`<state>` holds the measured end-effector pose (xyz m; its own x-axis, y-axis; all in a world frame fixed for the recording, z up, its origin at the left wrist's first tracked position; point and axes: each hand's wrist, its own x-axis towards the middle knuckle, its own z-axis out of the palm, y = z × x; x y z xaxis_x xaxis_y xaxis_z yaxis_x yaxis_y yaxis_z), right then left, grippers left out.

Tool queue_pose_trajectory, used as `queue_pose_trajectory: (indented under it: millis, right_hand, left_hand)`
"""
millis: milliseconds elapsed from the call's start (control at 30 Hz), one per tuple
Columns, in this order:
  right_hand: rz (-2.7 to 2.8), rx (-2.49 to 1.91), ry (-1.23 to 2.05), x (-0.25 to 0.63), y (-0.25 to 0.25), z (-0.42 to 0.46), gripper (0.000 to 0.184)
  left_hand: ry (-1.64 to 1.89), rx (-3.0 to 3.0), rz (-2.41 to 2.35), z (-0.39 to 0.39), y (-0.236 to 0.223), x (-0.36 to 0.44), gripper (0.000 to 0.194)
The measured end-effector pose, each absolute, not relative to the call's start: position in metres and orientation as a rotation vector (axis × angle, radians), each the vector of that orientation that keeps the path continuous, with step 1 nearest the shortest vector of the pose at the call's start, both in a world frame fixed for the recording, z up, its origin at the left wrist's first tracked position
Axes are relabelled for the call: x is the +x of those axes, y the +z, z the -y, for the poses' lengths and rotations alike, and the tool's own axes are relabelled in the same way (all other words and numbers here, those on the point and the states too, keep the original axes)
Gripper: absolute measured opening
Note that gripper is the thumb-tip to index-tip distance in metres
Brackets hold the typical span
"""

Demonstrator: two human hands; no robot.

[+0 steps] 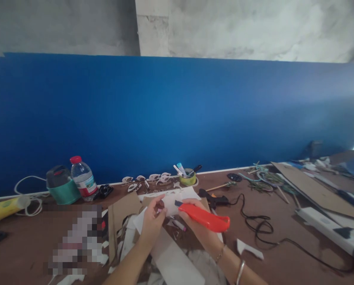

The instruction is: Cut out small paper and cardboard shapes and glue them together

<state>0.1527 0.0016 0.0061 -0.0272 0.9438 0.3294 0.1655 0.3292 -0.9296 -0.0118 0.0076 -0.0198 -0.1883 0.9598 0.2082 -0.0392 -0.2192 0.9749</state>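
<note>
My right hand (194,221) is wrapped around a red utility knife (205,217), its dark blade end pointing left toward my other hand. Fingers curled in a pinch, my left hand (153,219) holds something small that I cannot make out. White paper (177,200) lies behind and between the hands. Just below them are a marker-like stick with a pink end (179,225) and small scraps. A long white strip of card (177,257) runs toward me between my forearms.
Behind the hands stand several white cut-out pieces (154,177) and a green pen holder (188,180). Brown cardboard (125,208) and a red-capped bottle (84,180) are to the left. At right lie a black glue gun (214,199), its cable, and a power strip (328,227).
</note>
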Motion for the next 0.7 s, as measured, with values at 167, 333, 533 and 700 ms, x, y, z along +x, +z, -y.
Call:
queue_pose_trajectory:
  millis: [167,333,533,700]
  right_hand:
    - [1.477,-0.965,0.952,0.147,-0.004,0.0,0.026]
    - [1.517,-0.961,0.826,0.149,-0.008,0.0,0.018]
    - [1.565,-1.028,0.768,0.152,0.009,0.009,0.02]
    - [1.61,-1.004,0.612,0.151,0.011,0.009,0.016]
  left_hand:
    - [1.524,1.227,-1.17,-0.008,-0.02,-0.011,0.043]
    - [1.516,1.188,-1.073,-0.009,-0.023,-0.012,0.043]
    - [1.501,1.174,-1.082,-0.01,-0.024,-0.011,0.046]
    - [1.487,1.154,-1.072,-0.01,-0.023,-0.011,0.047]
